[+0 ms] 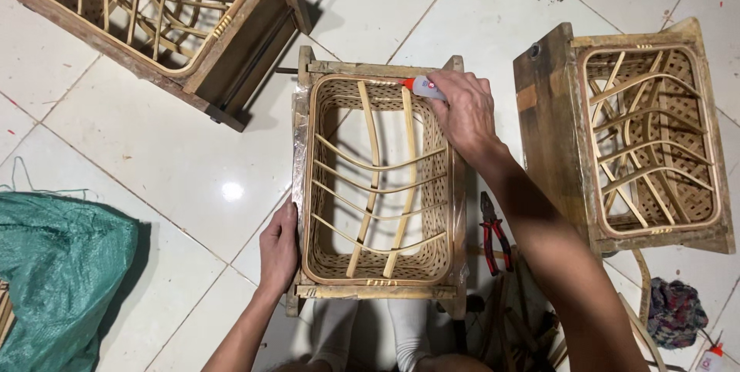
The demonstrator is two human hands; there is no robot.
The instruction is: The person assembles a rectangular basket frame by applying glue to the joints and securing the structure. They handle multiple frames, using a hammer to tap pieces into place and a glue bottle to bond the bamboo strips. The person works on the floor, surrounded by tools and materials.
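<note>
A view from above onto a white tiled floor [154, 141], where a person works on a rectangular woven rattan basket held in a wooden frame [378, 179]. The basket sits in the middle of the view, open side up, with curved bamboo strips crossing its opening.

The right hand [465, 114] reaches across to the basket's far right corner, fingers curled closed around a small clear glue bottle with a red tip [420, 87]. The tip touches the top of one upright strip at the far rim. The left hand [279, 249] lies flat against the near left side of the frame, fingers together and extended, holding nothing.

Red-handled pliers [491, 237] lie on the floor just right of the basket, under the right forearm. Two similar rattan baskets in wooden frames stand nearby: one at upper left [154, 10], one at right [647, 137]. A green mesh sack [62, 272] lies at lower left. A bundled dark patterned cloth [674, 310] lies at lower right.
</note>
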